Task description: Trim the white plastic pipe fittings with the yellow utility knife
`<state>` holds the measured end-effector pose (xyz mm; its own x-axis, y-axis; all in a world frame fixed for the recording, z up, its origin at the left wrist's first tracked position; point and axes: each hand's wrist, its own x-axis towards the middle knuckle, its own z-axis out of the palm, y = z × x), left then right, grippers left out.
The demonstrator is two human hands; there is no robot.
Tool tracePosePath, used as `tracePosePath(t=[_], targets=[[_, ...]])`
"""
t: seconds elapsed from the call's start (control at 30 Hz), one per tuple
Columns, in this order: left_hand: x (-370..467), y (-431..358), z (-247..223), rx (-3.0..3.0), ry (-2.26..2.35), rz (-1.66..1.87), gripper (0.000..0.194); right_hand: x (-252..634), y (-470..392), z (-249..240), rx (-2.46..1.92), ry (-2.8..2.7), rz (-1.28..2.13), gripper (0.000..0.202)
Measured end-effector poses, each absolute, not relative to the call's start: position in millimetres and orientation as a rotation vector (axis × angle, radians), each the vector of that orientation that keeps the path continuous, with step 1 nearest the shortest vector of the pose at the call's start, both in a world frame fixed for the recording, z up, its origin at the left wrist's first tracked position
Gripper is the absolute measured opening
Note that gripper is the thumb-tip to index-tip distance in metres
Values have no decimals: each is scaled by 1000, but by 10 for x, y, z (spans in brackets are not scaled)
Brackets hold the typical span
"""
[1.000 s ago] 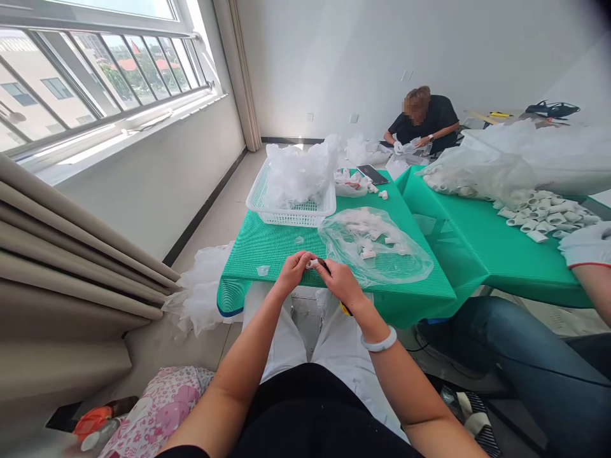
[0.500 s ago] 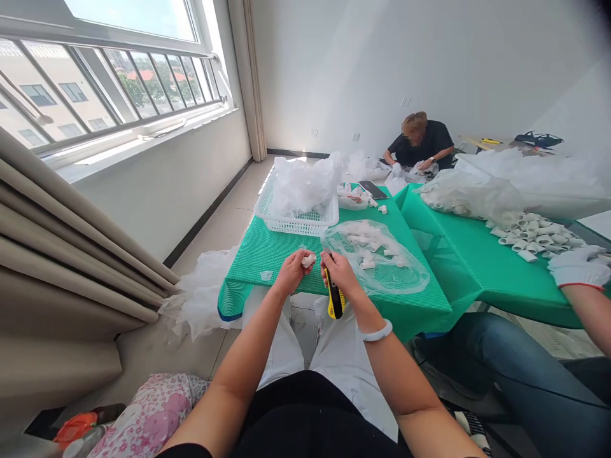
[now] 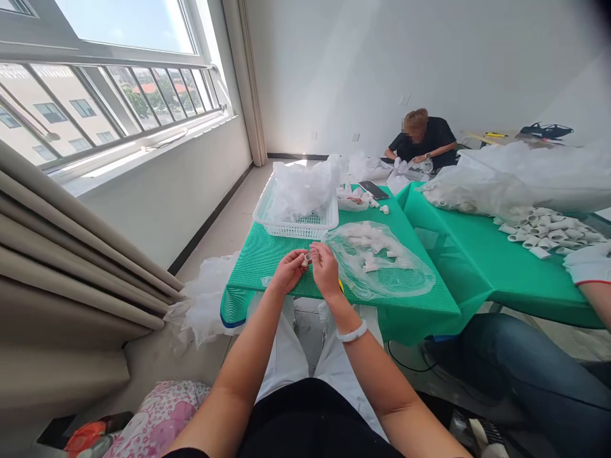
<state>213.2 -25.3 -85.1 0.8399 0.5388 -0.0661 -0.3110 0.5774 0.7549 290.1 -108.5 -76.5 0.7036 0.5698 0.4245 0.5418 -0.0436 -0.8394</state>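
Between the thumb and fingers of my left hand (image 3: 289, 270) is a small white plastic pipe fitting (image 3: 306, 259), its round opening facing up toward me. Right beside it is my right hand (image 3: 325, 270), fingertips close to the fitting; whether they touch it I cannot tell. A yellow utility knife (image 3: 340, 285) is held in that right hand, mostly hidden behind the palm and wrist. Just right of my hands, a clear plastic bag (image 3: 410, 277) lies on the green-covered table (image 3: 252, 254) with several white fittings on or in it.
A white plastic basket (image 3: 296, 229) full of clear film stands at the table's far left. Behind the bag lie a dark tablet or phone (image 3: 373, 189) and more fittings. On the right, a co-worker's gloved hand (image 3: 589, 262) is near a pile of fittings (image 3: 548, 232). Another person sits at the back.
My right hand has moved left against the left hand and turned, so the knife is now mostly hidden. The fitting's opening now shows. The view has shifted slightly.
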Motion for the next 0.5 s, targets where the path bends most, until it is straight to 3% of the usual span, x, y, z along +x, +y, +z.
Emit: tracePosePath(t=[0.27, 0.5], targets=[[2140, -268, -811, 924, 406, 628, 27, 2678, -1072, -1004, -1536, -744, 188, 49], [2172, -393, -898, 1407, 566, 773, 22, 2740, -1037, -984, -1503, -774, 253, 40]])
